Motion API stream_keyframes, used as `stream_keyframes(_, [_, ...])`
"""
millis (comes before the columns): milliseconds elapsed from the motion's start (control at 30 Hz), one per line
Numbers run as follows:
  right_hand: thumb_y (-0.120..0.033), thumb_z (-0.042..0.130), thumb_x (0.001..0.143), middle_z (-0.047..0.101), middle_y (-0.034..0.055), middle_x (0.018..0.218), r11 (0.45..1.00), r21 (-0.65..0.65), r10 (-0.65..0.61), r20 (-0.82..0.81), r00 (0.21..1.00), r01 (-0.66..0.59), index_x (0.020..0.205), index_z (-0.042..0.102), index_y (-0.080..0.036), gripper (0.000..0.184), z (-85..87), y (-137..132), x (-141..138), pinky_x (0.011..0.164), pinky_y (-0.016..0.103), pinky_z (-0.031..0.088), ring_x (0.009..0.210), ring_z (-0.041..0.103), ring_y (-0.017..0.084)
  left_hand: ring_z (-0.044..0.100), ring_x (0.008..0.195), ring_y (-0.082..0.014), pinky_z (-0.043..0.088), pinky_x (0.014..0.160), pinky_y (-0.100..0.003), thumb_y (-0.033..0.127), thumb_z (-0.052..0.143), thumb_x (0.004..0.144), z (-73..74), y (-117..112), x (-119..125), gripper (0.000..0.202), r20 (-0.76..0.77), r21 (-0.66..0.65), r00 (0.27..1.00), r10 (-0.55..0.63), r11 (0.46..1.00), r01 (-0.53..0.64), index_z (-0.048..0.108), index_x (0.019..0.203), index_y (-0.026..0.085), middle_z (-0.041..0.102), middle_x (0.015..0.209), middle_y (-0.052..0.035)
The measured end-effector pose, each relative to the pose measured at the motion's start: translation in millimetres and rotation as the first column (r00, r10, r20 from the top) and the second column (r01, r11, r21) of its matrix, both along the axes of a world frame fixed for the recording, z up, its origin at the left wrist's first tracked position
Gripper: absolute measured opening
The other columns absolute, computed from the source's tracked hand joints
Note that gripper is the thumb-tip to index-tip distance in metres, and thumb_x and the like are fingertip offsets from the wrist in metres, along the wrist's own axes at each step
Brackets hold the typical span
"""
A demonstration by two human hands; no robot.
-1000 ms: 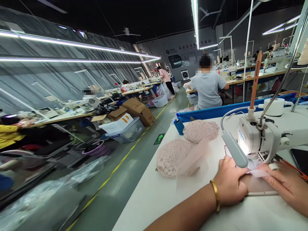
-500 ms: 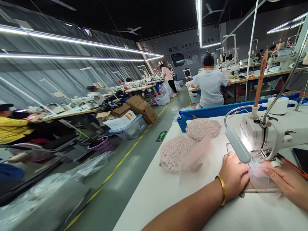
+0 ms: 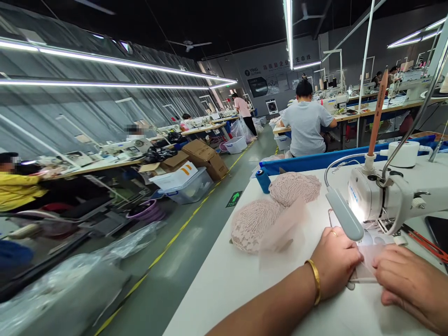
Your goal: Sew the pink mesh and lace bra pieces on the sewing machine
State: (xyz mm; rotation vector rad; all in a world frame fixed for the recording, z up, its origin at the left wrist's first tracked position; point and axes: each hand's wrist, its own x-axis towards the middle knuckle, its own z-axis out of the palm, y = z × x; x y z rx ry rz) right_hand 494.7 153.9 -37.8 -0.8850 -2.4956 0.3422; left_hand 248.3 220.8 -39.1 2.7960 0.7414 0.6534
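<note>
My left hand (image 3: 334, 263), with a ring and a gold bangle, is closed on the edge of a sheer pale mesh fabric (image 3: 368, 255), just in front of the sewing machine (image 3: 367, 193). On the other side of the fabric my right hand (image 3: 411, 282) has its fingers curled together, pinching it. The mesh stretches between both hands over the metal plate, nearer to me than the needle area. Left of my hands lie two lace bra cups (image 3: 257, 224) with a sheer piece (image 3: 283, 231) draped against them. A blue thread cone (image 3: 263, 181) stands behind.
Red-handled thread snips (image 3: 425, 242) and a dark phone (image 3: 437, 232) lie right of the machine. A grey lamp head (image 3: 345, 212) hangs low over my left hand. Ahead, a person in a grey shirt (image 3: 306, 126) sits at another table. Boxes (image 3: 205, 158) line the aisle.
My hands have drawn the mesh back toward me, away from the needle. The right hand's fingers, stretched out before, are now curled. The lace cups stay in place.
</note>
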Motion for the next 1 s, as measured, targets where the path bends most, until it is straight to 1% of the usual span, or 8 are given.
stream_keyframes(67, [-0.048, 0.065, 0.108, 0.070, 0.0038, 0.100, 0.997, -0.075, -0.013, 0.036, 0.999, 0.016, 0.107, 0.069, -0.028, 0.021, -0.4, -4, 2, 0.088, 0.038, 0.053, 0.091, 0.064, 0.025, 0.065, 0.094, -0.0218, 0.043, 0.090, -0.042, 0.017, 0.065, 0.100, 1.2, -3, -4, 0.015, 0.008, 0.028, 1.000, -0.016, 0.999, 0.015, 0.078, 0.096, 0.021, 0.079, 0.102, -0.0026])
stream_keyframes(167, [-0.056, 0.077, 0.099, 0.070, 0.0053, 0.114, 0.987, -0.147, -0.058, 0.080, 0.995, 0.069, 0.120, 0.067, -0.030, 0.035, -1.1, -6, 7, 0.089, 0.038, 0.053, 0.102, 0.063, 0.028, 0.067, 0.099, -0.0227, 0.043, 0.092, -0.043, 0.017, 0.063, 0.102, 3.2, -5, -8, 0.015, 0.018, 0.038, 0.999, -0.043, 0.998, 0.042, 0.077, 0.097, 0.020, 0.080, 0.108, -0.0023])
stream_keyframes(267, [-0.048, 0.068, 0.106, 0.069, 0.0038, 0.111, 0.983, -0.153, -0.079, 0.143, 0.986, 0.101, 0.109, 0.068, -0.030, 0.018, 0.2, -6, 10, 0.085, 0.037, 0.052, 0.098, 0.063, 0.026, 0.067, 0.101, -0.0222, 0.046, 0.091, -0.040, 0.018, 0.063, 0.102, 4.9, -5, -9, 0.014, -0.011, 0.028, 0.997, -0.077, 0.997, 0.078, 0.076, 0.098, 0.020, 0.081, 0.112, -0.0022])
stream_keyframes(333, [-0.041, 0.060, 0.111, 0.068, 0.0035, 0.114, 0.987, -0.140, -0.060, 0.167, 0.984, 0.083, 0.099, 0.066, -0.028, 0.018, 2.0, -5, 10, 0.090, 0.039, 0.051, 0.101, 0.062, 0.025, 0.066, 0.101, -0.0213, 0.047, 0.091, -0.039, 0.019, 0.064, 0.102, 5.6, -6, -9, 0.013, -0.038, 0.018, 0.995, -0.095, 0.995, 0.096, 0.076, 0.099, 0.020, 0.080, 0.112, -0.0022])
stream_keyframes(433, [-0.037, 0.057, 0.113, 0.067, 0.0028, 0.126, 0.990, -0.133, -0.022, 0.173, 0.985, 0.046, 0.105, 0.066, -0.030, 0.014, 4.3, -6, 9, 0.100, 0.040, 0.049, 0.113, 0.061, 0.025, 0.066, 0.101, -0.0210, 0.048, 0.093, -0.038, 0.018, 0.065, 0.101, 6.0, -8, -9, 0.011, -0.065, 0.014, 0.991, -0.118, 0.993, 0.119, 0.076, 0.100, 0.020, 0.080, 0.113, -0.0021])
stream_keyframes(600, [-0.039, 0.055, 0.113, 0.070, 0.0004, 0.114, 0.981, -0.179, -0.043, 0.174, 0.984, 0.075, 0.116, 0.065, -0.033, 0.012, 5.0, -9, 8, 0.096, 0.040, 0.051, 0.104, 0.062, 0.024, 0.067, 0.105, -0.0209, 0.048, 0.094, -0.038, 0.018, 0.066, 0.101, 5.2, -11, -11, 0.009, -0.071, 0.022, 0.990, -0.126, 0.992, 0.127, 0.075, 0.100, 0.021, 0.080, 0.115, -0.0016])
stream_keyframes(800, [-0.038, 0.060, 0.110, 0.074, 0.0027, 0.108, 0.995, -0.027, -0.093, 0.108, 0.990, 0.096, 0.114, 0.070, -0.029, 0.013, 1.8, -5, 7, 0.086, 0.036, 0.053, 0.095, 0.068, 0.024, 0.068, 0.101, -0.0203, 0.049, 0.093, -0.038, 0.017, 0.065, 0.101, 6.5, -7, -10, 0.010, -0.059, 0.039, 0.991, -0.119, 0.992, 0.122, 0.074, 0.100, 0.020, 0.080, 0.116, 0.0001])
stream_keyframes(1000, [-0.037, 0.055, 0.112, 0.078, 0.0039, 0.113, 0.981, 0.166, -0.119, 0.130, 0.984, 0.096, 0.120, 0.070, -0.028, 0.019, 1.4, 2, 4, 0.079, 0.037, 0.054, 0.093, 0.072, 0.025, 0.068, 0.099, -0.0222, 0.048, 0.092, -0.040, 0.018, 0.060, 0.103, 10.2, 1, -8, 0.016, -0.110, 0.080, 0.993, -0.048, 0.995, 0.057, 0.075, 0.098, 0.020, 0.081, 0.107, -0.0045])
